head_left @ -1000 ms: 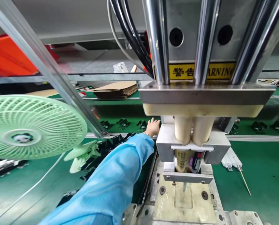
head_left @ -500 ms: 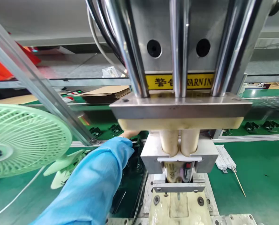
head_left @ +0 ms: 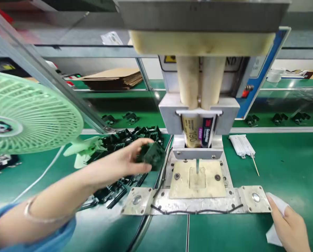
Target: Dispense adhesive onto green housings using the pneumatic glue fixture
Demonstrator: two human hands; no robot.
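Note:
My left hand (head_left: 130,159) is closed on a small black plastic part (head_left: 152,155), held just above a pile of similar black parts (head_left: 119,140) left of the dispensing machine. The machine's twin adhesive cartridge (head_left: 198,131) hangs over a beige fixture plate (head_left: 197,180), with its thin nozzle (head_left: 197,166) pointing down at the plate's recess. My right hand (head_left: 290,225) rests at the lower right on a white cloth (head_left: 278,204) beside the metal base bracket (head_left: 198,204); its fingers are curled over the cloth.
A pale green fan (head_left: 22,112) stands at the left with its white cord. White nozzle tips and a wooden stick (head_left: 244,148) lie right of the machine. More black parts (head_left: 279,119) ride the rear green belt. Flat cardboard (head_left: 114,78) is stacked behind.
My left hand has pulled back from the far reach and now grips a black part near the pile. The view has tilted down; the press plate has risen. My right hand has come into sight.

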